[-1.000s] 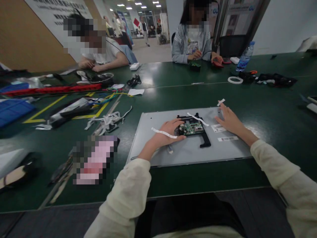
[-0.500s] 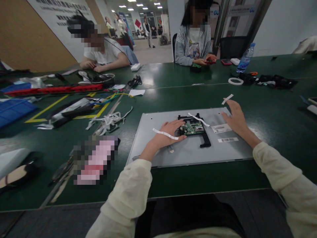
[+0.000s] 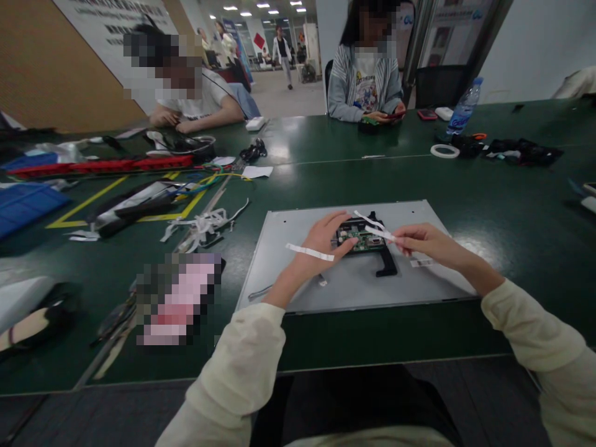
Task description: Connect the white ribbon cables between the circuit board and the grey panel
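Observation:
A flat grey metal panel (image 3: pixel 274 276) lies on the green table in front of me. On it sits a black plastic bracket (image 3: pixel 386 263) around a small green circuit board (image 3: pixel 362 244). My left hand (image 3: pixel 316 242) rests over the bracket's left side, fingers stretched out, thumb near the board. Across the back of that hand sticks a strip of white tape (image 3: pixel 308 252). Between thumb and fingertips, my right hand (image 3: pixel 423 241) pinches another white tape strip (image 3: pixel 378 233) above the bracket's right side. A third tape strip (image 3: pixel 365 218) lies over the bracket's top edge.
Left of the panel are a phone (image 3: pixel 184 298) and a heap of crumpled white strips (image 3: pixel 205 226). Further off stand a tape roll (image 3: pixel 444 151) and a water bottle (image 3: pixel 465 107). Two people (image 3: pixel 365 81) sit across the table. Blue bins (image 3: pixel 32 208) and cables fill the far left.
My right hand has moved left and down from the panel's far right corner to the bracket, carrying the tape strip. The left hand stays over the bracket, its fingers slightly shifted.

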`<action>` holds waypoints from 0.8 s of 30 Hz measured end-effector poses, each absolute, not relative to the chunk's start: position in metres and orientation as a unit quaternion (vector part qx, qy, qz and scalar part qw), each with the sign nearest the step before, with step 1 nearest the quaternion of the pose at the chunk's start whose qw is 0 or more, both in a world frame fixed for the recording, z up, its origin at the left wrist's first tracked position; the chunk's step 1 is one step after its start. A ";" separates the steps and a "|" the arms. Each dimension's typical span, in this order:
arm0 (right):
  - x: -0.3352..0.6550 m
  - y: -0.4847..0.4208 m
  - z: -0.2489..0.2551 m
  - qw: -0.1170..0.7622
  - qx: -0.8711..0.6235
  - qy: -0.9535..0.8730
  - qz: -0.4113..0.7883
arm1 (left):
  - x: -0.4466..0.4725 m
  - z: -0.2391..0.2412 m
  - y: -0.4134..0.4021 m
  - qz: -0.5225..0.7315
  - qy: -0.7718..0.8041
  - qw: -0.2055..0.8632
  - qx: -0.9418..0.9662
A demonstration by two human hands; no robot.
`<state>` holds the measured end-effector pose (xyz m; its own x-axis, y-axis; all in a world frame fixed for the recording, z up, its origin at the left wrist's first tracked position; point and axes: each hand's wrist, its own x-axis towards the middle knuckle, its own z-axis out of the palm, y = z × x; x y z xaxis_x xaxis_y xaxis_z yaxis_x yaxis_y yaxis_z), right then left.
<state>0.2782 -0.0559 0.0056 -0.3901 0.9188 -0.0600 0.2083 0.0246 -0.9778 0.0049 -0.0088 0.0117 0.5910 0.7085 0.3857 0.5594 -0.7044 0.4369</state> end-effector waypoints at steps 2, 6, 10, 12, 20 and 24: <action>0.271 -0.061 0.008 0.290 -0.422 -0.663 0.547 | 0.014 0.017 -0.017 0.327 0.335 0.170 0.867; 0.264 -0.064 0.007 0.265 -0.395 -0.691 0.544 | 0.030 0.019 -0.032 0.323 0.299 0.219 0.871; 0.265 -0.063 0.007 0.263 -0.411 -0.696 0.527 | 0.035 0.013 -0.037 0.250 0.299 0.227 0.892; 0.266 -0.062 0.007 0.260 -0.426 -0.697 0.516 | 0.034 0.011 -0.037 0.235 0.312 0.231 0.891; 0.267 -0.059 0.005 0.274 -0.456 -0.664 0.525 | 0.024 0.026 -0.034 0.206 0.345 0.205 0.892; 0.271 -0.057 0.001 0.329 -0.481 -0.618 0.528 | -0.005 0.049 -0.037 0.192 0.387 0.174 0.885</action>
